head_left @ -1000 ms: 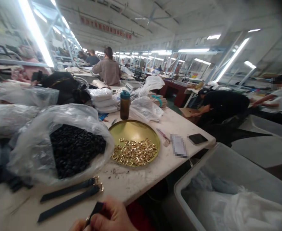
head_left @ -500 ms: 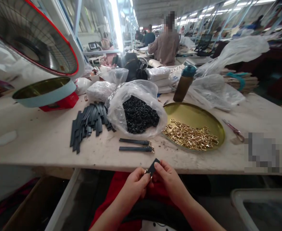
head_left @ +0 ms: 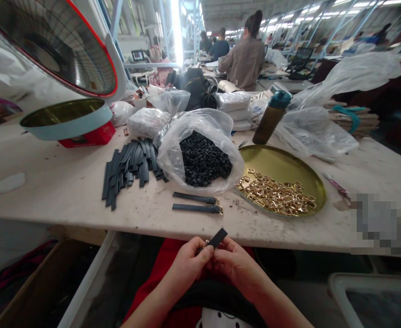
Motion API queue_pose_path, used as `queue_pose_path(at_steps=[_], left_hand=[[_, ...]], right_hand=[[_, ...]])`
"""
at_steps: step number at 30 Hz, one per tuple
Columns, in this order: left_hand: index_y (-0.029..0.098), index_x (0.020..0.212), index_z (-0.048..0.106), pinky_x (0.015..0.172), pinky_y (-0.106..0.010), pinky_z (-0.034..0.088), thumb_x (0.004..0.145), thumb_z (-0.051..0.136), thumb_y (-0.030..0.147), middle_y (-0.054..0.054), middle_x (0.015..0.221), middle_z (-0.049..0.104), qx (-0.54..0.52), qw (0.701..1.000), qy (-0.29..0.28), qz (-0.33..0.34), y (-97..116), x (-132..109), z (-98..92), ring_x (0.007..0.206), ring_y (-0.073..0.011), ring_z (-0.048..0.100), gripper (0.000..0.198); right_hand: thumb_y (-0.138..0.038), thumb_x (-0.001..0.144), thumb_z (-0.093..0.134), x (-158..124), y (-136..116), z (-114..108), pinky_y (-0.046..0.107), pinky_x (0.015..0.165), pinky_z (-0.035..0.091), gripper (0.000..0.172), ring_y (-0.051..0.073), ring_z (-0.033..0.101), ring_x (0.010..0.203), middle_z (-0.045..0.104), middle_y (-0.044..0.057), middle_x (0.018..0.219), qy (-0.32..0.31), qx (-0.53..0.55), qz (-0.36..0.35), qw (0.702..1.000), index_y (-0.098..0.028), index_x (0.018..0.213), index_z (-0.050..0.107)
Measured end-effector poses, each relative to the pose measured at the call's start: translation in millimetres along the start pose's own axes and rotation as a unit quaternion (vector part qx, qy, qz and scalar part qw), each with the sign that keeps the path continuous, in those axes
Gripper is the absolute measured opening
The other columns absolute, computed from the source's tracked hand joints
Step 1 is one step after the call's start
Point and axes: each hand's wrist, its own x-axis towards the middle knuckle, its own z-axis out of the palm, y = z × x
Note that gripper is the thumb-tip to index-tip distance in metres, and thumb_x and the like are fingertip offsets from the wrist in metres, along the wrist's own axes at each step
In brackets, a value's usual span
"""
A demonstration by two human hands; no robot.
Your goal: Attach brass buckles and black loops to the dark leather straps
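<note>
Just off the table's front edge, my left hand (head_left: 194, 254) pinches a short black strap (head_left: 218, 237) near its lower end, where a bit of gold buckle shows by the fingertips. My right hand (head_left: 233, 258) is closed at the same lower end, its thumb close to my left thumb; the fingers hide most of the buckle. The strap's free end points up and to the right. Beyond my hands, two finished-looking black straps with gold buckles (head_left: 197, 208) lie side by side on the table.
Loose black strips (head_left: 127, 168) are piled at left. A plastic bag (head_left: 168, 157) holds many small black loops. At right, a round gold tray (head_left: 282, 159) carries gold buckles, with a bottle (head_left: 271, 118) behind. A tilted fan (head_left: 60, 50) overhangs the left side.
My right thumb has slid down off the strap's upper face toward my left thumb, leaving more of the strap bare. The camera view has shifted slightly.
</note>
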Motion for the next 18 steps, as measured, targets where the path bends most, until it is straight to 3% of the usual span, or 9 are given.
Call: queue_pose_path(at_steps=[6,8,10,12,14,16,18], left_hand=[[0.018,0.065,0.045,0.04,-0.019,0.026,0.073,0.05,0.045,0.005,0.052,0.048,-0.006,1.0,-0.004,0.012,7,0,2.2,0.042,-0.0061,0.036,0.029],[0.018,0.064,0.045,0.043,-0.02,0.029,0.075,0.049,0.042,0.004,0.053,0.048,0.004,1.0,0.003,0.016,6,2,2.2,0.046,-0.0076,0.039,0.027],[0.018,0.063,0.044,0.047,-0.021,0.032,0.076,0.048,0.039,0.004,0.055,0.047,0.027,0.999,0.018,0.023,4,3,1.6,0.051,-0.0091,0.042,0.025],[0.018,0.062,0.043,0.051,-0.022,0.033,0.077,0.049,0.036,0.004,0.056,0.047,0.067,0.997,0.033,0.033,3,3,0.7,0.054,-0.01,0.043,0.023],[0.018,0.062,0.042,0.051,-0.021,0.032,0.077,0.049,0.034,0.005,0.057,0.046,0.102,0.994,0.032,0.037,3,2,-0.5,0.055,-0.01,0.042,0.023],[0.019,0.064,0.043,0.05,-0.021,0.031,0.078,0.05,0.036,0.005,0.055,0.047,0.109,0.994,0.004,0.022,5,1,-2.3,0.053,-0.0093,0.041,0.023],[0.019,0.065,0.043,0.048,-0.021,0.03,0.078,0.051,0.039,0.006,0.053,0.047,0.097,0.995,-0.025,0.008,7,2,-4.8,0.049,-0.0086,0.04,0.026]], right_hand=[[-0.011,0.065,0.058,2,0,1,0.02,0.055,0.039,0.02,0.007,0.051,0.054,0.057,-0.004,0.065,0.012,-0.001,0.01,1.0,-0.017,0.083,0.053],[-0.016,0.068,0.058,2,4,-1,0.022,0.057,0.04,0.018,0.009,0.051,0.058,0.057,-0.003,0.07,0.046,-0.071,-0.037,0.996,-0.018,0.084,0.052],[-0.023,0.072,0.057,2,9,-6,0.024,0.063,0.041,0.015,0.012,0.053,0.066,0.058,-0.001,0.076,0.09,-0.202,-0.125,0.967,-0.019,0.086,0.053],[-0.028,0.075,0.056,2,11,-12,0.026,0.068,0.041,0.011,0.015,0.052,0.073,0.057,0.001,0.079,0.12,-0.333,-0.207,0.912,-0.019,0.082,0.054],[-0.03,0.077,0.054,3,10,-18,0.027,0.067,0.04,0.011,0.015,0.05,0.071,0.055,0.001,0.076,0.127,-0.399,-0.226,0.879,-0.019,0.076,0.054],[-0.032,0.076,0.055,6,8,-22,0.026,0.063,0.039,0.015,0.014,0.048,0.066,0.052,-0.001,0.07,0.124,-0.394,-0.196,0.889,-0.018,0.071,0.052],[-0.037,0.073,0.058,10,5,-22,0.025,0.06,0.038,0.021,0.013,0.046,0.063,0.051,-0.002,0.066,0.103,-0.347,-0.147,0.92,-0.018,0.07,0.05]])
